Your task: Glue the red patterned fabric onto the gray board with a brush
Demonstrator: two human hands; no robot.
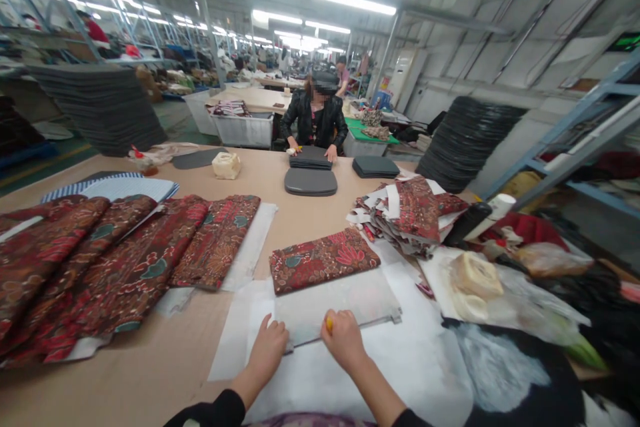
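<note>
- The person's left hand (270,341) lies knuckles up on the near edge of a pale grey sheet (345,303). Its fingers are bent, and I cannot tell from here whether they grip the edge or only press it flat.
- The right hand (344,339) is closed into a fist around a short yellow marker (329,323), with the tip down on the same near edge, just beside the left hand.
- The grey sheet lies flat on white paper (400,353) at the near side of the table (165,353), right in front of the person.
- A folded red patterned piece (323,260) lies along the far edge of the sheet, touching it.
- To the left, a row of patterned fabric pieces (125,260) overlaps like tiles, with a striped cloth (130,185) behind it.
- To the right, a loose pile of cut pieces (407,210) sits beside the paper.
- Further back, grey pads (310,181) lie on the table, and a co-worker (314,117) across it has both hands down on another small stack.
- Tall stacks of dark pads (463,140) stand beyond the table's far right corner.
</note>
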